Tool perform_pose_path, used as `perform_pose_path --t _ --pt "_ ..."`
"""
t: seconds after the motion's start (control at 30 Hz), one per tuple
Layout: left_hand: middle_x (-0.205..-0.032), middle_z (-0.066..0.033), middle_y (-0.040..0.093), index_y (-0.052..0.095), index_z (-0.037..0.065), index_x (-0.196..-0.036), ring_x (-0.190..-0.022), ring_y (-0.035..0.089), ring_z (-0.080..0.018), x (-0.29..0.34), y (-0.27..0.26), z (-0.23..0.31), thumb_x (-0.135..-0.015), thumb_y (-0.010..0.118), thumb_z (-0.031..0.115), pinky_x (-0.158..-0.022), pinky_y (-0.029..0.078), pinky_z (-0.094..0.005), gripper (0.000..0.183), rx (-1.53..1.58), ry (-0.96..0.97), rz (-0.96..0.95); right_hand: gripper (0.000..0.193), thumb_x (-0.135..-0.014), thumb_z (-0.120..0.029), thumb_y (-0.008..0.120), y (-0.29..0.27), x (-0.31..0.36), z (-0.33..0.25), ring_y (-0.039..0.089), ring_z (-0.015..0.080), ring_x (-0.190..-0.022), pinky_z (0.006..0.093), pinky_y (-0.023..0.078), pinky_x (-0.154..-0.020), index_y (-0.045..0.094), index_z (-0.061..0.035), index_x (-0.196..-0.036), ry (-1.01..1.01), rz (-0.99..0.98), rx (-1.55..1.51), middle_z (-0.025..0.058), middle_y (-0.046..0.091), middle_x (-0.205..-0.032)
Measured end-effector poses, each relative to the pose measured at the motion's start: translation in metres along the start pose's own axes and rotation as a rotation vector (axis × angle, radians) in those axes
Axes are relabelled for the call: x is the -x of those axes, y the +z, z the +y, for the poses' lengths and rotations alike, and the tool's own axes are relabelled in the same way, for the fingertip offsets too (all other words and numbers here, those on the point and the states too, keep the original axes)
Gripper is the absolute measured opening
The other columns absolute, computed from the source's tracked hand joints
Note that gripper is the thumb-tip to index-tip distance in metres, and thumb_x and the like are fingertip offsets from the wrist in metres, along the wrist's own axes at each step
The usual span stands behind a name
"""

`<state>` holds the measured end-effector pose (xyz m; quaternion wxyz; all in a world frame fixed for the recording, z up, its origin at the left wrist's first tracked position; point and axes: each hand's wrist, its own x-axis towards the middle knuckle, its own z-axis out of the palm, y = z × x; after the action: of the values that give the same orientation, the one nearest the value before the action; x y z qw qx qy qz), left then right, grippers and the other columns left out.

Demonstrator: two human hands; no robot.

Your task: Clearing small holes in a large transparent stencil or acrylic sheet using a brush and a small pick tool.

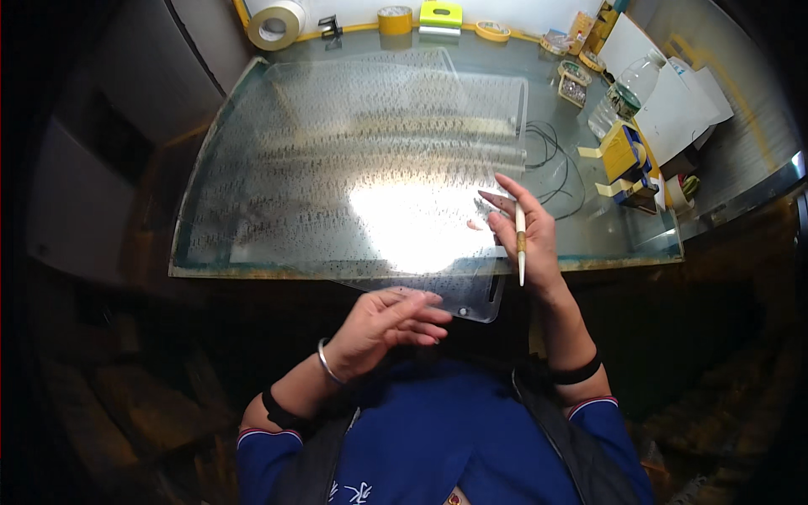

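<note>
A clear sheet covered in rows of small dark marks lies across the glass tabletop, with overlapping sheets towards the back. One rounded corner of a sheet hangs past the table's front edge. Just in front of that edge is my left hand, fingers loosely spread and holding nothing. Above the sheet's right side, my right hand grips a slim white pen-like tool with a brown band. The tool's pale tapered end points towards me; I cannot make out its other end among the fingers. A bright glare whitens the sheet's middle.
Along the back stand a large tape roll, a yellow tape roll and a green hole punch. At right are a plastic bottle, a tape dispenser and a thin black cable.
</note>
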<state>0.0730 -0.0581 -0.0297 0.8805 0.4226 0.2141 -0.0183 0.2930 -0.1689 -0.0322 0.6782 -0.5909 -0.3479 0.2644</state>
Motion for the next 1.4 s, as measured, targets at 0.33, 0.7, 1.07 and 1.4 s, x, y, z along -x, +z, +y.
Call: perform_pose_path --t 0.33,0.7,1.07,1.4 --pt "-0.087 -0.0186 0.069 0.065 -0.007 -0.100 -0.075 0.070 -0.0211 0.042 -0.030 0.015 -0.091 0.058 0.009 -0.068 0.057 -0.0268 0.020 -0.410 0.182 0.157 0.045 -0.091 0.003 0.050 0.003 -0.002 -0.010 0.067 0.0251 -0.091 0.0286 0.059 -0.071 0.039 0.0022 -0.135 0.031 -0.035 -0.124 0.0227 0.052 -0.125" --pt "-0.075 -0.0132 0.069 0.070 -0.001 -0.086 -0.065 0.068 -0.0210 0.039 -0.014 0.036 -0.071 0.074 -0.003 -0.058 0.051 -0.0251 0.016 -1.236 1.015 0.285 0.043 -0.090 -0.002 0.058 0.000 -0.015 -0.008 0.068 0.0230 -0.075 0.0299 0.059 -0.062 0.045 0.0042 -0.130 0.052 0.051 -0.080 0.0208 0.059 -0.111" --pt "-0.126 -0.0138 0.059 0.067 0.007 -0.109 -0.123 0.051 -0.0309 0.010 -0.041 0.033 -0.071 0.076 0.011 -0.105 0.035 -0.0487 0.039 -1.652 0.907 0.333 0.047 -0.089 -0.008 0.061 0.003 -0.013 -0.010 0.059 0.0085 -0.086 0.0265 0.057 -0.070 0.044 0.0009 -0.132 0.038 0.102 -0.015 0.0164 0.061 -0.117" --pt "-0.132 -0.0124 0.054 0.065 0.011 -0.116 -0.126 0.048 -0.0305 -0.001 -0.037 0.031 -0.071 0.077 0.021 -0.107 0.032 -0.0488 0.048 -1.685 0.867 0.413 0.051 -0.086 0.002 0.061 -0.001 -0.011 0.001 0.062 0.0158 -0.096 0.0290 0.055 -0.081 0.039 0.0042 -0.133 -0.076 0.080 -0.063 0.0286 0.047 -0.130"
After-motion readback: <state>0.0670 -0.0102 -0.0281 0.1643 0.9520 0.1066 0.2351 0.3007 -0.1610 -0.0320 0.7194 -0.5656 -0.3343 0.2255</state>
